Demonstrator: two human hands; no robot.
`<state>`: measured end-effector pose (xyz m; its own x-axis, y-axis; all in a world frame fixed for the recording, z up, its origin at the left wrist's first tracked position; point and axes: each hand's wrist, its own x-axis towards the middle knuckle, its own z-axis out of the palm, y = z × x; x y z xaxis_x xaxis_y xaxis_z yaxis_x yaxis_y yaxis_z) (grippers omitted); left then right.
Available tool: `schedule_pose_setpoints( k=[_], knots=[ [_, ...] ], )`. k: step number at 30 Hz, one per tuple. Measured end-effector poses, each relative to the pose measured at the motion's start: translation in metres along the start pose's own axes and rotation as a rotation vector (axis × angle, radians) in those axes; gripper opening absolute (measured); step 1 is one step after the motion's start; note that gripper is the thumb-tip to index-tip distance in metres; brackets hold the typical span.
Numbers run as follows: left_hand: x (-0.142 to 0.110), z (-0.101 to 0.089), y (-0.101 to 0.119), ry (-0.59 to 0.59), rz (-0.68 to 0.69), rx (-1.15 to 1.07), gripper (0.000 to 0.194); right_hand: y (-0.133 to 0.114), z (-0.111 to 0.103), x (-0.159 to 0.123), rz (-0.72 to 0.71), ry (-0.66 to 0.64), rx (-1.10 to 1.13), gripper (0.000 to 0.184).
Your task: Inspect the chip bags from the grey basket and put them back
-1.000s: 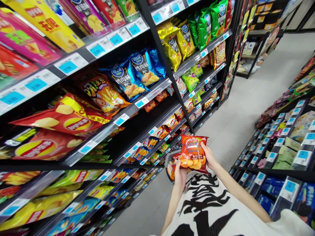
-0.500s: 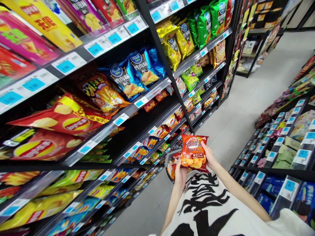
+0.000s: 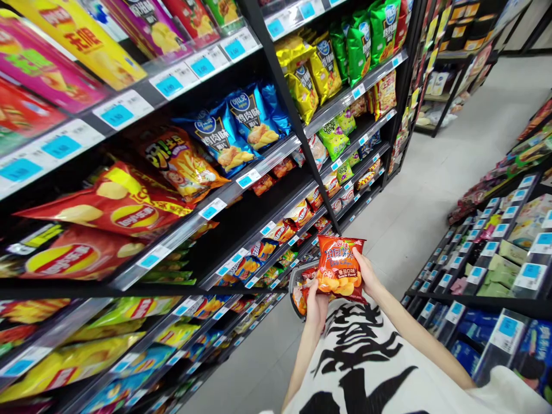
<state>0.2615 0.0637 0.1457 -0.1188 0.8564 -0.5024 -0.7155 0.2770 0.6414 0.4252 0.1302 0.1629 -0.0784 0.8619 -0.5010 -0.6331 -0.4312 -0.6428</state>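
Between supermarket shelves, you grip a red chip bag (image 3: 340,269) in both hands, its printed front turned up toward you and marked "Tomato Flavor". Your left hand (image 3: 317,305) is partly closed on the bag's lower left edge, with fingertips pressed to the front. Your right hand (image 3: 364,271) is partly closed on the upper right edge, its fingertips also showing on the printed side. How far the rest of each hand curls behind the bag, you cannot tell from this view. The bag lies between your two hands, touching both, above the white shirt (image 3: 362,348) with its bold black print.

Just beside your left hand, on its outer side, the rim of a grey basket (image 3: 292,292) curves around red and orange packets (image 3: 299,300), partly hidden by the bag and your hand. Well apart from that hand, farther left and higher in view, blue chip bags (image 3: 235,129) stand on the black left shelves (image 3: 233,236), near large red Lay's bags (image 3: 125,207) lying tilted. Beyond your right hand, across the pale floor (image 3: 401,213), the right shelves (image 3: 487,301) carry green packets (image 3: 502,270) and blue packages behind rows of price labels.
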Motion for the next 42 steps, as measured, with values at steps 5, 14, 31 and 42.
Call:
schedule_pose_setpoints(
  k=[5, 14, 31, 42],
  knots=[
    [-0.0014, 0.0031, 0.0004, 0.012, 0.008, -0.001, 0.045, 0.0001, -0.0006, 0.0003, 0.010, 0.000, -0.006, 0.044],
    [-0.0033, 0.0050, 0.0017, 0.006, 0.001, 0.019, 0.043, 0.0002, -0.0008, 0.0014, 0.034, 0.018, -0.012, 0.043],
    [-0.0028, 0.0056, 0.0019, 0.007, 0.010, 0.040, 0.045, 0.0011, -0.0024, 0.0021, 0.028, 0.010, -0.023, 0.042],
    [-0.0041, 0.0085, 0.0028, 0.006, 0.003, 0.015, 0.045, -0.0022, -0.0002, 0.0003, 0.031, 0.007, -0.023, 0.041]
  ],
)
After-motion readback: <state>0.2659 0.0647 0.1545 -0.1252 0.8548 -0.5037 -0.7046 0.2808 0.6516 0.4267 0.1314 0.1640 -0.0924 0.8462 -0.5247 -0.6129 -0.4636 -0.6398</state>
